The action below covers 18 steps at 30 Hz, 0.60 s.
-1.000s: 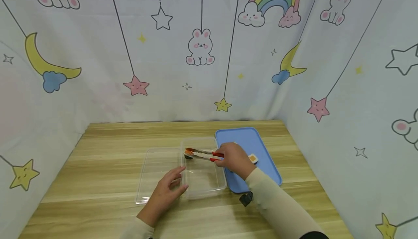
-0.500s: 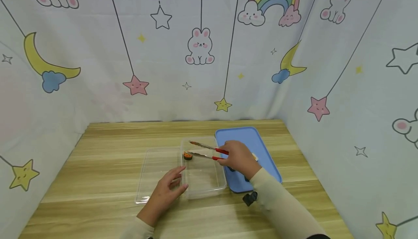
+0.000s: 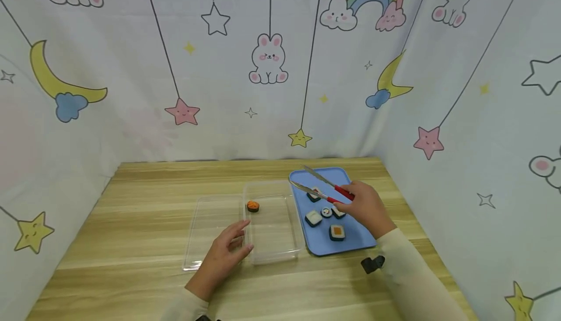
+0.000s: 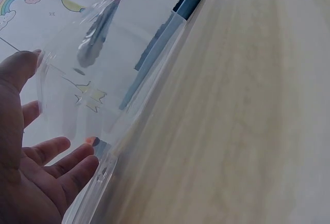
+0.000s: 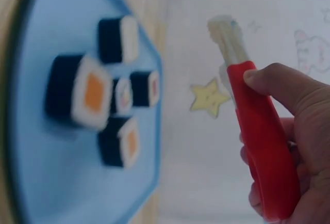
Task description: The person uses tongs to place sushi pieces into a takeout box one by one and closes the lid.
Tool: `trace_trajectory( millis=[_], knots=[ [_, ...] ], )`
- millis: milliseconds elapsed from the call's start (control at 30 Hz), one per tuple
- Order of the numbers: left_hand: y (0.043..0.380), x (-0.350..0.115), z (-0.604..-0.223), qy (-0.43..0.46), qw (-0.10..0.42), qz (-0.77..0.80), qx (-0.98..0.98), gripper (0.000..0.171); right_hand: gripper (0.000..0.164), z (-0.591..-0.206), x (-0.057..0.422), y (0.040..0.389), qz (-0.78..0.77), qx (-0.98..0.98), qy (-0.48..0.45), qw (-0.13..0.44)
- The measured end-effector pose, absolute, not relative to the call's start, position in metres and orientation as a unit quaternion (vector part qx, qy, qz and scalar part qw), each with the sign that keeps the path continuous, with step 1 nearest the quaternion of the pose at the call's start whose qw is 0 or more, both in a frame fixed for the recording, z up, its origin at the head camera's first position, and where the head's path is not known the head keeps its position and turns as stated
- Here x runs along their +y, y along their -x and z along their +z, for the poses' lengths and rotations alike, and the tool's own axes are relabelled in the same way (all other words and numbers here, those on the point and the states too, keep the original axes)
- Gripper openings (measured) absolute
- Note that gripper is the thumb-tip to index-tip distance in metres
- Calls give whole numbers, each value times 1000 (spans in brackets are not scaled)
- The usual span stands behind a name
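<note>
My right hand (image 3: 365,209) grips the red handles of metal tongs (image 3: 344,193), whose arms are spread with nothing between the tips. The tongs hang over the blue tray (image 3: 322,248), where several dark-wrapped sushi pieces lie, one with an orange square centre (image 3: 337,233). In the right wrist view the thumb presses on the tongs' red grip (image 5: 265,141). My left hand (image 3: 221,257) rests with thumb and fingertips against the left wall of a clear plastic container (image 3: 276,254), its fingers loosely bent. An orange-topped sushi piece (image 3: 252,206) sits inside the container, near its left wall.
A clear flat lid (image 3: 199,228) lies on the wooden table (image 3: 131,243) left of the container. The tray stands close against the container's right side. A white curtain (image 3: 219,141) with cartoon prints surrounds the table at the back and sides.
The tongs have opened and let go of the orange-topped sushi piece in the container. My right hand has carried them right, over the tray. My left hand stays in place.
</note>
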<state>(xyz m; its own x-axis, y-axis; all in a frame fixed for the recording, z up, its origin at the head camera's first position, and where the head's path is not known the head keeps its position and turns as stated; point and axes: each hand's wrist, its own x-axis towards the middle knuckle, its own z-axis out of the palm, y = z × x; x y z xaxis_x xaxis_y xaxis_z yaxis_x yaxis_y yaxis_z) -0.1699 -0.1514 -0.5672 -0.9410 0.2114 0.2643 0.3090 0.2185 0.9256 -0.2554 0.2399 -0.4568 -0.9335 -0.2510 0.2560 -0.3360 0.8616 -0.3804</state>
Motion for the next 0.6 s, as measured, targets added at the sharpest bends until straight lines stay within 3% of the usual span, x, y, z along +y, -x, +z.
trace_trajectory(
  millis=[367, 600],
  knots=[
    [171, -152, -569, 173, 41, -604, -777, 62, 46, -493, 276, 251, 200, -976, -77, 44],
    [171, -153, -568, 164, 36, -603, -780, 62, 43, -499, 277, 252, 200, -976, -70, 43]
  ],
)
